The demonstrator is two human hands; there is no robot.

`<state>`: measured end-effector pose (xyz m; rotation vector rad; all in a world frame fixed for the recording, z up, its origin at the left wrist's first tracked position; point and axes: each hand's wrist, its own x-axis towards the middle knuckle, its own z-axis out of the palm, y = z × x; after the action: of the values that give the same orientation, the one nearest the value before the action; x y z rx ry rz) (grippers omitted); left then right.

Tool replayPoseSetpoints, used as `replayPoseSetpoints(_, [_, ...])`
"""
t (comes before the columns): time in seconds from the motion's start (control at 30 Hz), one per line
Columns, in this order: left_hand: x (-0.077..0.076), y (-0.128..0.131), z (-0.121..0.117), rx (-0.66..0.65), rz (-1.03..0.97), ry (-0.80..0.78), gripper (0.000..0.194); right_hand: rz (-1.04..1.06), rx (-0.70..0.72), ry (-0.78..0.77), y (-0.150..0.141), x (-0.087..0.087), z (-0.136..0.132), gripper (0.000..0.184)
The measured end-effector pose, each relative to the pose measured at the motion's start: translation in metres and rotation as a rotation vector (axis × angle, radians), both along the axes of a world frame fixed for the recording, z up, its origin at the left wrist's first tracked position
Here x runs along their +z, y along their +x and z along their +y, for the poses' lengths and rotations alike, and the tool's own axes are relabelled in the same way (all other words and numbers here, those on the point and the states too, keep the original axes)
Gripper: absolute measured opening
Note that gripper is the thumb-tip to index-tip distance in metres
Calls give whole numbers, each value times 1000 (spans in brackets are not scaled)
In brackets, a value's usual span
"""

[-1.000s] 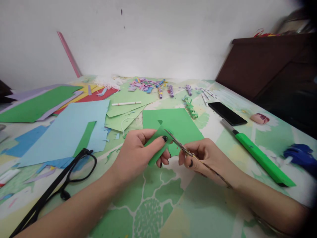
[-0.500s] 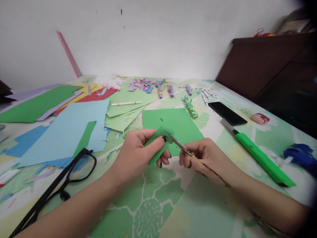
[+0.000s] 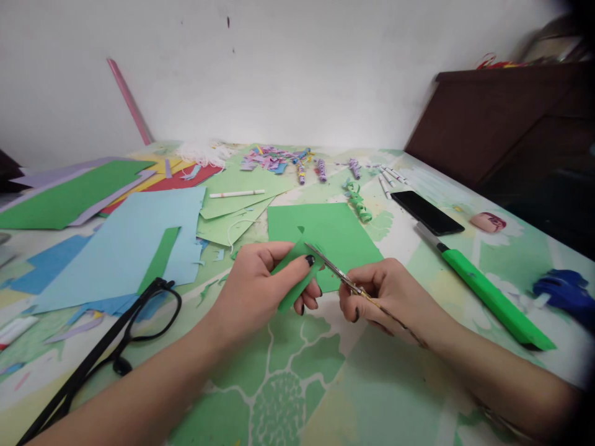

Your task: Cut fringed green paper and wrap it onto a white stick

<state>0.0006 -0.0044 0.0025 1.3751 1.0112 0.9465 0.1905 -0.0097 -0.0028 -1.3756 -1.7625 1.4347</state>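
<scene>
My left hand (image 3: pixel 263 285) pinches a small folded piece of green paper (image 3: pixel 297 272) between thumb and fingers, just above the table. My right hand (image 3: pixel 388 297) is closed on a pair of small scissors (image 3: pixel 337 272). Their blades point up and left and meet the top edge of the folded piece near my left thumb. A larger green sheet (image 3: pixel 325 232) lies flat on the table right behind both hands.
Black glasses (image 3: pixel 139 316) lie at the left front. Light blue paper (image 3: pixel 125 244), more coloured sheets, scraps and rolled paper pieces (image 3: pixel 297 162) cover the back. A phone (image 3: pixel 426 212), a green utility knife (image 3: pixel 493 300) and a blue object (image 3: pixel 562 290) lie at the right.
My right hand has closed slightly on the scissors and their blades have shifted a little along the folded green piece. My left hand has stayed in place.
</scene>
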Motion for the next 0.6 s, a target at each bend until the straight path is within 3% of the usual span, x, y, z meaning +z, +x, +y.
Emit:
replayPoseSetpoints(0.3, [1,2,1,8,-2,-9,21,128,110,70,5,-5,-2,34])
replayPoseSetpoints(0.6, [3,3,0,17,23,-16,23,94,132,105,6,-6,-3,41])
